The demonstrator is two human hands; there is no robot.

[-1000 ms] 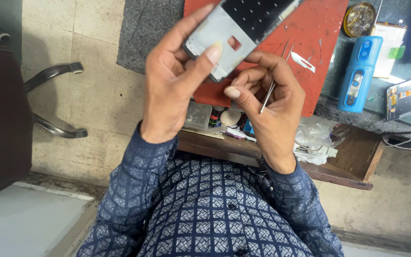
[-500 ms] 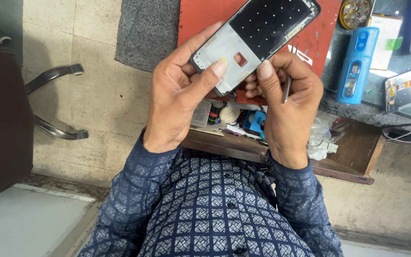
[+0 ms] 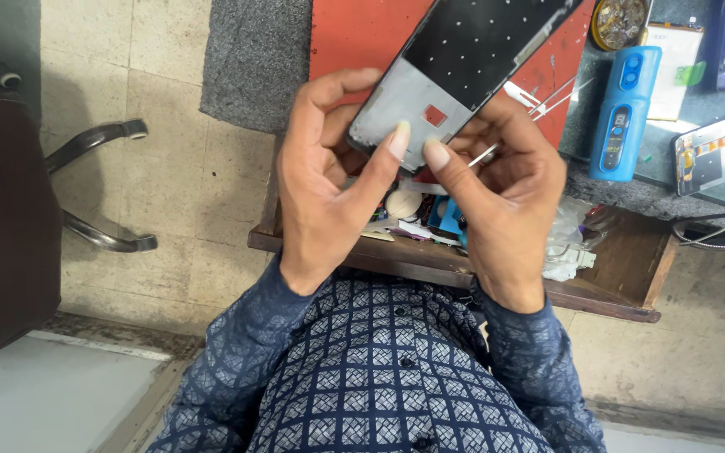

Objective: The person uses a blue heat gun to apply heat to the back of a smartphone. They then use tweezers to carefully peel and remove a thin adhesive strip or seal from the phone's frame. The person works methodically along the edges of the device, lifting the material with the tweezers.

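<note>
Both my hands hold an opened phone frame (image 3: 463, 67), black at its far part and grey metal with a small red patch near me. My left hand (image 3: 329, 176) grips its left edge, the thumb pressed on the grey near end. My right hand (image 3: 505, 193) supports the right side, its thumb tip also on the near end, and thin metal tweezers (image 3: 487, 153) stick out between its fingers. The frame is tilted above a red work mat (image 3: 354, 33).
An open wooden drawer (image 3: 623, 277) below my hands holds small parts and plastic bags. A blue tool (image 3: 623, 113), a round tin (image 3: 618, 21) and a phone with a lit screen (image 3: 719, 151) lie at the right. A chair base (image 3: 98, 189) stands on the tiled floor, left.
The phone frame has come closer to the camera and both thumbs have met on its near grey end. My right hand turned, bringing the tweezers under the frame.
</note>
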